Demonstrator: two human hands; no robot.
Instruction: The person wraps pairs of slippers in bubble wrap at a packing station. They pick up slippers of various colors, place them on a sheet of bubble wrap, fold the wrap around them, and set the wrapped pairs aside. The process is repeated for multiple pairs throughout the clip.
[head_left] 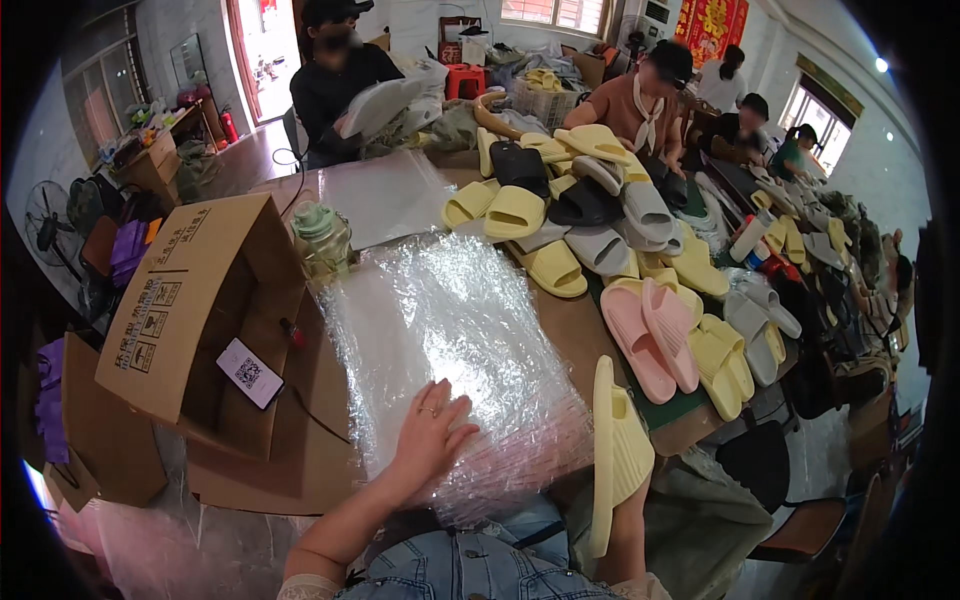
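My left hand [433,430] lies on a stack of clear plastic bags [440,310], its fingers spread and a ring on one of them. It holds nothing. At the table's near edge, to the right of the stack, my right hand [630,510] grips a pale yellow slipper [625,450] that stands on end with its sole to the left. The slipper hides most of that hand's fingers; I cannot tell if a second slipper is behind it. Pink slippers [655,340] and another yellow pair [720,365] lie on the table just beyond.
An open cardboard box [200,310] with a phone [250,373] propped on it stands at the left. Behind it is a glass jar [322,240]. Yellow, grey and black slippers [590,205] pile up at the far right. Several people work around the table; a dark chair [755,460] stands at right.
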